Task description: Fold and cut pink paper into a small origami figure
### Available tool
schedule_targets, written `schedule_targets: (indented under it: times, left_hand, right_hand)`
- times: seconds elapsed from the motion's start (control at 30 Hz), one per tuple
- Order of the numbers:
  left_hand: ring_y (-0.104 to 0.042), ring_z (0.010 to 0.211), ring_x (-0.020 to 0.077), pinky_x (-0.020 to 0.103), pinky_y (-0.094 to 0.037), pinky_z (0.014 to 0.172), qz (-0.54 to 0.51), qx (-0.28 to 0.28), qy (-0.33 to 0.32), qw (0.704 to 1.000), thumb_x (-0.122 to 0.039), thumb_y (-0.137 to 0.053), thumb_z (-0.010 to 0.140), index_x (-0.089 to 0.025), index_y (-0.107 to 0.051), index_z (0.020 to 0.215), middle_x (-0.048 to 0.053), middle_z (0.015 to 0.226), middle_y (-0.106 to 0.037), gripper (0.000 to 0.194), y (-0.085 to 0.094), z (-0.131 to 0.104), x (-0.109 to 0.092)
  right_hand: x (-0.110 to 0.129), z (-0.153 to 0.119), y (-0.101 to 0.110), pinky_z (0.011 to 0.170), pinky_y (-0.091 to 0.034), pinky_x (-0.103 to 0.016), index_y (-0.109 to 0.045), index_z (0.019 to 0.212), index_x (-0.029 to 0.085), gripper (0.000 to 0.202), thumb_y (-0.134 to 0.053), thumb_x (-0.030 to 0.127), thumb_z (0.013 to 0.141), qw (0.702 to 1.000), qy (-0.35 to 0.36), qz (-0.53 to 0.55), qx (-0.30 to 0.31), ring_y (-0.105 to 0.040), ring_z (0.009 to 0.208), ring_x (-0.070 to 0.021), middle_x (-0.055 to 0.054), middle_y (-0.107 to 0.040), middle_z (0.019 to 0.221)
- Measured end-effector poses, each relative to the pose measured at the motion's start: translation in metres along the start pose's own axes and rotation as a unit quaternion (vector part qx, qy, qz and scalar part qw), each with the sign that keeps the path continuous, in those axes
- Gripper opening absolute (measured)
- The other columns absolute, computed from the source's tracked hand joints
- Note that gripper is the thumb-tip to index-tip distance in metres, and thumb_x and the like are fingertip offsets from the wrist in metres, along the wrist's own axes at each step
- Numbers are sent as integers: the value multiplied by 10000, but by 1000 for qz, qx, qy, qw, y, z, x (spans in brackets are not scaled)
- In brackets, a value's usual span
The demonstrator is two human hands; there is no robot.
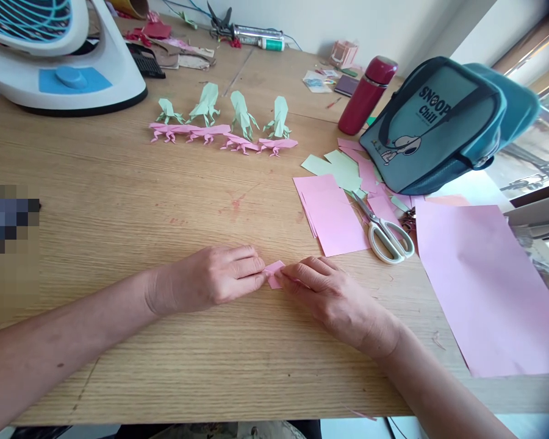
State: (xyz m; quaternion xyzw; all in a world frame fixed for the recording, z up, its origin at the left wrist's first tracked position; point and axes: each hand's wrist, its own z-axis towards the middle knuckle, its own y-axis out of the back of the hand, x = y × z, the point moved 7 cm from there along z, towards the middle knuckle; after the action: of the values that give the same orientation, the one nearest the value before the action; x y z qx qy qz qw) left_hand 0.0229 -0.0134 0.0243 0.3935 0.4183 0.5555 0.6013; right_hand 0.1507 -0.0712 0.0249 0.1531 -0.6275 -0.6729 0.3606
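A small folded piece of pink paper (275, 275) lies at the middle of the wooden table, between my two hands. My left hand (231, 272) pinches its left edge with the fingers pressed together. From the other side my right hand (324, 286) grips the paper's right edge, thumb and forefinger closed on it. Much of the folded shape is covered by fingertips. Beyond them, pink folded-paper animals (238, 144) stand in a row, with several green folded-paper animals (242, 114) behind.
Right of my hands are stacked pink sheets (332, 213), white-handled scissors (388, 238) and a large pink sheet (489, 286). A teal bag (432, 128) and red bottle (368, 96) stand behind. A white fan (82, 79) occupies the back left, a caulking gun (247, 33) the far edge.
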Motion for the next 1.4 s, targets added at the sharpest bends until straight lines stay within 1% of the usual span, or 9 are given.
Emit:
schedule_targets:
  times: [0.27, 0.37, 0.47, 0.67, 0.8, 0.93, 1.07, 1.17, 1.4]
  left_hand:
    - [-633, 940, 158, 249, -536, 781, -2, 4, -7, 1000, -61, -463, 952, -170, -618, 1198, 68, 1019, -695, 310, 4, -1, -2]
    - [-632, 938, 170, 262, -532, 794, -31, -7, 9, 999, -68, -478, 940, -172, -637, 1170, 77, 1009, -688, 298, 4, -1, -1]
    - [-616, 942, 190, 292, -524, 814, -75, -21, 29, 997, -57, -479, 925, -165, -605, 1220, 97, 1042, -683, 339, 1, 1, 1]
    - [-609, 925, 188, 298, -508, 814, -132, -49, 55, 989, -40, -487, 903, -165, -600, 1181, 88, 1012, -682, 326, 2, 12, 1]
    - [-611, 888, 162, 260, -494, 787, -137, -37, 93, 986, -59, -467, 923, -162, -642, 1062, 68, 937, -664, 246, 3, 16, 4]
    - [-609, 877, 151, 244, -483, 785, -129, -29, 105, 986, -118, -497, 948, -183, -654, 1054, 54, 927, -653, 201, 1, 20, 2]
    - [-608, 816, 139, 224, -474, 725, -92, -36, 120, 988, -190, -508, 970, -184, -677, 986, 44, 880, -644, 170, 0, 24, 1]
    - [-606, 809, 130, 214, -463, 705, -93, -34, 135, 986, -179, -514, 966, -191, -680, 992, 34, 886, -640, 169, -1, 23, 1]
    - [-611, 807, 102, 182, -461, 700, -144, -48, 177, 972, -145, -534, 947, -217, -688, 1007, 5, 892, -622, 180, -2, 19, 2]
  right_hand:
    - [2, 1, 0, 784, -503, -408, -504, 1339, 147, 350, -406, 135, 1002, 1000, -6, -4, -6, -541, 891, -246, -131, -644, 1074]
    - [2, 0, -1, 784, -505, -422, -503, 1336, 142, 353, -398, 131, 999, 1000, -19, 7, -1, -541, 899, -254, -136, -635, 1073]
    - [1, -4, -2, 792, -509, -443, -505, 1333, 129, 357, -393, 134, 993, 999, -32, 17, 5, -540, 931, -271, -149, -627, 1095]
    - [-3, -16, -2, 850, -516, -455, -462, 1393, 171, 411, -380, 124, 993, 999, -47, 27, -4, -553, 1013, -277, -137, -627, 1147]
    - [-6, -21, -3, 896, -504, -451, -485, 1378, 172, 413, -385, 94, 985, 997, -61, 35, -16, -546, 1047, -272, -134, -616, 1186]
    - [-7, -22, -3, 884, -507, -439, -503, 1362, 162, 405, -403, 76, 979, 997, -61, 45, -28, -550, 1017, -257, -130, -621, 1154]
    - [-6, -21, -2, 868, -511, -448, -493, 1376, 196, 419, -410, 84, 981, 997, -53, 45, -33, -551, 1011, -259, -120, -626, 1136]
    - [-6, -19, -2, 843, -517, -440, -527, 1335, 208, 397, -408, 77, 981, 997, -65, 40, -32, -555, 979, -252, -119, -627, 1143]
    - [1, -11, -3, 802, -529, -400, -610, 1145, 141, 250, -405, 109, 1005, 993, -98, 48, -35, -560, 921, -232, -141, -612, 1072]
